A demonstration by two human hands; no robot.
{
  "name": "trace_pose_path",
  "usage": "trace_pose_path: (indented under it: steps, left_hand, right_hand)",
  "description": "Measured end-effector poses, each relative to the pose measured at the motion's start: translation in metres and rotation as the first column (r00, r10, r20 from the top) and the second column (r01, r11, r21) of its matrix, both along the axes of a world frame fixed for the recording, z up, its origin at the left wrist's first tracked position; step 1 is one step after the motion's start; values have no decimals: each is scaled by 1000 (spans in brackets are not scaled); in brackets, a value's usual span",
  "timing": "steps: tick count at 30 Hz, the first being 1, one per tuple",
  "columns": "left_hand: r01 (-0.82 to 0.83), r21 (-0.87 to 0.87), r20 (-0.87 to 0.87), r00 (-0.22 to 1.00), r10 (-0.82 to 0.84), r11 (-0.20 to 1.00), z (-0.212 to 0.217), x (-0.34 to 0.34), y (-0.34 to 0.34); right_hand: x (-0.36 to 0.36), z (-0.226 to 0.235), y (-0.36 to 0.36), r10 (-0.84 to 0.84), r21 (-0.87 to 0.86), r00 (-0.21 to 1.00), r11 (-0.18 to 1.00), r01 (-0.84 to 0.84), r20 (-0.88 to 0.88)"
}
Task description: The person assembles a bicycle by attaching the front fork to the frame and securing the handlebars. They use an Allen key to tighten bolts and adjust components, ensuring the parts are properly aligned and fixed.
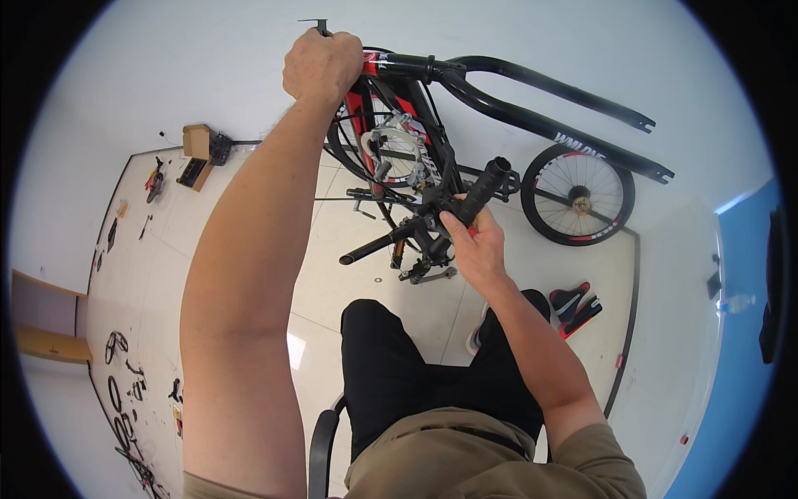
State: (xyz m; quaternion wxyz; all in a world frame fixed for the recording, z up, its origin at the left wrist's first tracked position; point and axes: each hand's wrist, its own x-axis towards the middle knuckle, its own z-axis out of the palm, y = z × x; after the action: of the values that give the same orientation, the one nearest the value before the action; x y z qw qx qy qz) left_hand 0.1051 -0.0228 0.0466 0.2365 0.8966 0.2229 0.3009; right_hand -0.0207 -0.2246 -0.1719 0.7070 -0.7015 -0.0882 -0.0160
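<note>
My left hand (322, 66) is closed round the end of the bicycle's red-and-black head tube (399, 65), high in front of me. A small dark metal piece sticks up just beyond that hand. From the tube the black fork (515, 112) reaches right, its two legs bare of any wheel. Lower down, my right hand (478, 249) grips the black handlebar (475, 200) close to its middle, thumb on top; the part under the fingers is partly hidden. Silver brake calipers (391, 141) and cables hang between the two hands, in front of the red-and-black frame (428, 125).
A loose wheel (578, 195) leans against the wall at right. Near my foot lie red-and-black parts (573, 308). A wrench (438, 275) and a small ring (378, 280) are on the tiles. An open cardboard box (198, 150) and many scattered bike parts (125, 416) lie to the left.
</note>
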Motion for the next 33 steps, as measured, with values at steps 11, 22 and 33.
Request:
trace_pose_path:
  steps: [11,22,33]
  left_hand:
    - [32,4,0,999,-32,999,-3,-2,8]
    - [48,-4,29,998,-48,999,-4,1,8]
    - [94,-25,86,992,-91,995,-1,-1,1]
  right_hand:
    - [-9,72,-24,-36,-3,980,999,37,198]
    - [-15,77,-35,18,89,969,995,-42,247]
    - [-23,96,-40,116,66,924,986,-150,364]
